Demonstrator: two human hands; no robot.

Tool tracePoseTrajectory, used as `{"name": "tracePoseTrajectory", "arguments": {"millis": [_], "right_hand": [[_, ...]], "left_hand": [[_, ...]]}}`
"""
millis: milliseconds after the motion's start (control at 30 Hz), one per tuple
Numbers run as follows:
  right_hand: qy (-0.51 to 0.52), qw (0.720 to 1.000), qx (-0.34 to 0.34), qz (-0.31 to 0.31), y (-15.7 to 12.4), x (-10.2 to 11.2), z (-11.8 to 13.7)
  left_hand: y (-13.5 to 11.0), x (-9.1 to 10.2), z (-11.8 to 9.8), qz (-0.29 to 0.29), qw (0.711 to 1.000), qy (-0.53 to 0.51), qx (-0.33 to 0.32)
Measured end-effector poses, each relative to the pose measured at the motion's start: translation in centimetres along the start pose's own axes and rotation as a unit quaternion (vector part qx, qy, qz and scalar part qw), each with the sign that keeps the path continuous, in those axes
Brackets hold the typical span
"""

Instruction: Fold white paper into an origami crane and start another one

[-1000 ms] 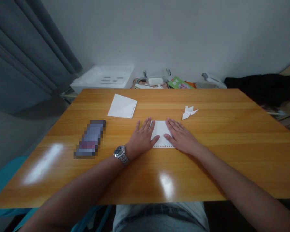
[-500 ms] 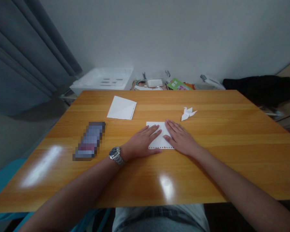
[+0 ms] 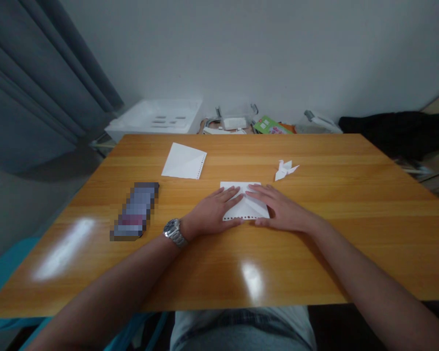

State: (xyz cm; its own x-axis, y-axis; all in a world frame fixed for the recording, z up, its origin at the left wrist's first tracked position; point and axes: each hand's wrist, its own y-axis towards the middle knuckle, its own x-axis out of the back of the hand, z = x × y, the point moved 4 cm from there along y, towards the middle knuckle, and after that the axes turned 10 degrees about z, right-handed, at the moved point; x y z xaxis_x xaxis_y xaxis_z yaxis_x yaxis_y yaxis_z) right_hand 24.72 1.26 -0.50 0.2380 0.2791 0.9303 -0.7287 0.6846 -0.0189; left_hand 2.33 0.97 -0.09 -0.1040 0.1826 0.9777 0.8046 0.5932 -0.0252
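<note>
A sheet of white paper (image 3: pixel 247 210) with a row of punched holes along its near edge lies on the table in front of me. My left hand (image 3: pixel 215 209) rests over its left side, fingers spread and stretched out, thumb beside the holed edge. On the right side of the sheet lies my right hand (image 3: pixel 276 207), open, its fingertips near the middle and its thumb by the near right corner. The paper bulges a little between the hands, and both hands hide parts of it. A folded white paper crane (image 3: pixel 285 169) sits beyond my right hand.
Another white sheet with punched holes (image 3: pixel 184 162) lies at the back left of the wooden table (image 3: pixel 332 170). A blurred-out phone (image 3: pixel 136 212) is left of my watch. Behind the table are a white foam box (image 3: pixel 161 114) and a green booklet (image 3: pixel 270 125).
My right hand has turned and slid, its thumb now down at the near edge and its fingers further left. The sheet's right side has lifted slightly. My left hand stays nearly in place.
</note>
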Motion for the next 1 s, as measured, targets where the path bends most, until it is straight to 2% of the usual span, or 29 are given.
{"name": "tracePoseTrajectory", "arguments": {"millis": [133,400,633,867,1000], "right_hand": [[0.017,1.0,-0.007,0.026,-0.3,-0.3,-0.1],[0.029,0.999,-0.026,0.013,-0.1,0.2,0.1],[0.04,0.999,-0.018,0.024,0.0,0.3,0.3],[0.093,0.995,0.01,-0.016,-0.2,0.8,0.5],[0.109,0.993,0.033,-0.045,-0.3,0.7,0.3]], "left_hand": [[0.1,0.0,0.1,-0.003,1.0,-0.007,0.004],[0.1,0.4,0.1,-0.004,1.0,-0.025,0.008],[-0.1,0.7,0.4,-0.005,0.999,-0.035,-0.017],[-0.1,0.5,1.0,-0.022,0.998,-0.041,-0.032],[-0.1,0.7,1.2,-0.052,0.997,-0.047,-0.017]]}}
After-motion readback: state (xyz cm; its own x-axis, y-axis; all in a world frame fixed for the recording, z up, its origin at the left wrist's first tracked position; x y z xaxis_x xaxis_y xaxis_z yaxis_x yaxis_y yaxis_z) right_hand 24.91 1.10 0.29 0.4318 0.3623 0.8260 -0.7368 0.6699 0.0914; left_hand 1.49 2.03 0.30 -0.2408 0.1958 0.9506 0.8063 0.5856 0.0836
